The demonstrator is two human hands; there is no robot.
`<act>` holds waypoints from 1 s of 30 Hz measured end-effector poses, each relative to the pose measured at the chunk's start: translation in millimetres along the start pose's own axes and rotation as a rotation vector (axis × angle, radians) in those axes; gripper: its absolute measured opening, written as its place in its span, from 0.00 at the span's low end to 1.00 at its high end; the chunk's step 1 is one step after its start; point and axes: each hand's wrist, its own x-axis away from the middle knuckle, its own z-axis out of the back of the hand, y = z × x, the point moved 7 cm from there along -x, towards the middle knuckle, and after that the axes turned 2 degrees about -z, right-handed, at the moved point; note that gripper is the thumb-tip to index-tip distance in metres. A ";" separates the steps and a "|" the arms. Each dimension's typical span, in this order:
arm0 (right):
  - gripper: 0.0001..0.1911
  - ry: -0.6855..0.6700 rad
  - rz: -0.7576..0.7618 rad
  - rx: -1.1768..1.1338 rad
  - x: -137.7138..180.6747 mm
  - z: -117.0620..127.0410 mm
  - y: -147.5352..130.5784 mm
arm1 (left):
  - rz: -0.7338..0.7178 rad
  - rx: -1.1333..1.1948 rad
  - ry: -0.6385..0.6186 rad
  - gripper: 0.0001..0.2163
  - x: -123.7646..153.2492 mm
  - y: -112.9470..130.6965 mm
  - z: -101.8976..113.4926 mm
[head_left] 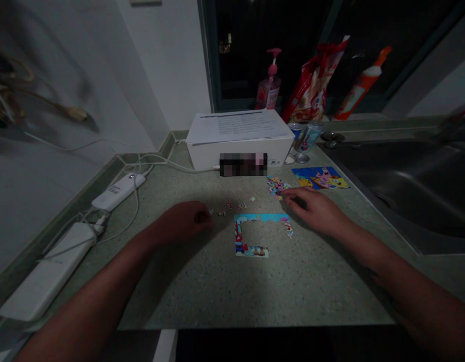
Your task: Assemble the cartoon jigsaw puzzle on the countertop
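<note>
Right hand [315, 207]: palm down, wrist roughly level, forearm in from lower right, index stretched forward, thumb below with a gap behind the tips. Fingertips are at the lower right edge of the heap of tiny multicoloured jigsaw pieces [275, 184]; can't tell if a piece is pinched. Left hand [189, 218]: fingers curled, thumb toward index, forearm in from lower left; can't tell if the tips are closed on anything (too dark there). Just beyond its tips, a loose scatter of small jigsaw pieces [242, 205] trails right across the speckled grey-green countertop [202, 286]. Between the hands, a bit nearer the body, lies the partly built jigsaw border [260, 217]: light-blue top row, red-and-blue left side, partial bottom row, middle bare. Short strip of jigsaw pieces [289, 230] sits under its top right corner; can't tell if joined. Further out, past the right hand, flat blue card with yellow and pink cartoon figures [320, 177], near the dark metal sink [390, 176]. Behind the heap, white cardboard box [204, 156] with a printed white sheet [240, 125] on top; two white plastic power blocks [47, 274] with cables off to the left.
</note>
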 end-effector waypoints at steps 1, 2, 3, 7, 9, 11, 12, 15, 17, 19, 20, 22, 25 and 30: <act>0.13 -0.001 0.000 0.003 0.1 -0.2 0.3 | -0.023 -0.004 -0.018 0.09 1.1 2.6 -2.7; 0.13 -0.004 -0.001 0.008 0.3 -0.5 0.7 | -0.042 -0.010 -0.024 0.09 1.9 4.5 -4.5; 0.13 -0.008 -0.001 0.012 0.4 -0.9 1.2 | -0.053 -0.014 -0.025 0.08 2.5 5.5 -5.6; 0.13 -0.015 -0.001 0.014 0.5 -1.9 2.3 | -0.031 -0.029 -0.024 0.08 3.4 2.4 -7.5; 0.13 -0.014 -0.002 0.014 0.4 -1.7 1.9 | -0.020 -0.027 -0.009 0.08 3.4 0.8 -6.5; 0.13 -0.007 -0.006 0.017 0.3 -0.3 0.6 | -0.022 -0.024 -0.012 0.08 3.2 0.1 -6.6; 0.13 -0.001 -0.009 0.019 0.4 0.8 0.0 | -0.025 -0.026 -0.023 0.09 3.0 -0.2 -7.2; 0.14 0.022 -0.024 0.019 0.6 4.3 -1.4 | -0.021 -0.046 -0.046 0.10 1.7 -3.0 -8.5; 0.14 0.024 -0.032 0.019 0.6 5.0 -1.7 | -0.012 -0.046 -0.048 0.10 0.8 -6.1 -8.9; 0.14 0.000 -0.032 0.021 0.4 3.3 -2.1 | -0.009 -0.034 -0.054 0.10 0.2 -8.9 -10.0; 0.14 -0.015 -0.031 0.022 0.3 2.1 -2.5 | -0.007 -0.028 -0.055 0.11 0.1 -10.1 -10.6; 0.14 -0.038 -0.027 0.023 0.1 0.3 -3.4 | 0.002 -0.023 -0.054 0.11 0.1 -12.4 -11.7; 0.13 -0.032 -0.024 0.020 -0.2 0.8 -4.5 | -0.006 -0.017 -0.054 0.11 0.5 -12.9 -13.3; 0.14 -0.001 -0.019 0.014 0.1 3.3 -5.1 | -0.007 -0.002 -0.028 0.09 1.2 -11.3 -13.4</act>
